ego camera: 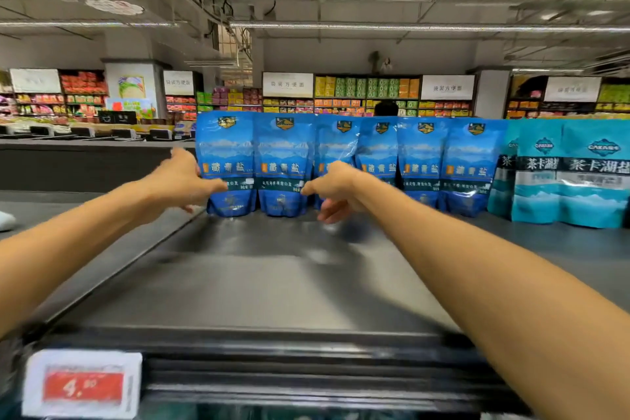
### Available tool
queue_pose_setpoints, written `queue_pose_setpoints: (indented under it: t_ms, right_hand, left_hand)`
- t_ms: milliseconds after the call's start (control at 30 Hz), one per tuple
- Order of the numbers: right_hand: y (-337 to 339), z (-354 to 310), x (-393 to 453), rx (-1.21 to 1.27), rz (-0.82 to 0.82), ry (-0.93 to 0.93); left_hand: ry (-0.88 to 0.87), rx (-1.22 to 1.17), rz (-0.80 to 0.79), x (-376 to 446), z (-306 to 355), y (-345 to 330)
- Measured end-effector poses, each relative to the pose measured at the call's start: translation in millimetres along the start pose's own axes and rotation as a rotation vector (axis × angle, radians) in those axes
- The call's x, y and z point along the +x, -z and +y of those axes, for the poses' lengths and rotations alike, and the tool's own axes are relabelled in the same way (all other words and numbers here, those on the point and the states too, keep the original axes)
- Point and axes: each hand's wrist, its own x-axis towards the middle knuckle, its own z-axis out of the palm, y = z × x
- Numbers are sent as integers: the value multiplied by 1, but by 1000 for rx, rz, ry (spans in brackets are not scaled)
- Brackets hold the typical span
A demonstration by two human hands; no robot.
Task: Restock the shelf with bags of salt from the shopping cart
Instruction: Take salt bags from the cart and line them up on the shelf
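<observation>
Several blue bags of salt (422,164) stand upright in a row at the back of the dark top shelf (259,276). My left hand (180,181) reaches to the leftmost blue bag (227,164), thumb and fingers spread at its left edge and front. My right hand (335,189) is just right of the second blue bag (283,164), fingers loosely extended toward it, holding nothing. Whether either hand touches its bag is hard to tell. The shopping cart is out of sight.
Teal bags of another salt (572,177) stand at the right end of the same row. A red price tag reading 4 (81,385) is clipped to the shelf's front rail. Behind the row, another person's head (386,108) and distant store shelves show.
</observation>
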Motion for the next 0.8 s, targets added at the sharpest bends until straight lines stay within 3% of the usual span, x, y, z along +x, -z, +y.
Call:
queue_pose_setpoints:
  t_ms: [233,433,567,733,800]
  right_hand:
    - [84,51,-140,300,88,355]
    - [153,170,-291,406,353,455]
    - [189,290,-396,413,640,284]
    - [205,443,-532,409,1059,-120]
    - [202,496,-585,399,1139,-280]
  left_hand:
    - [-462,-283,148,-105,101,-26]
    - [-609,-754,-171,-223,202,-130]
    - [-630,-990,-461,-325,257,-233]
    - [-602,-861,-927,-487,297,-397]
    - [-600,-748,-1093,-545,298,-460]
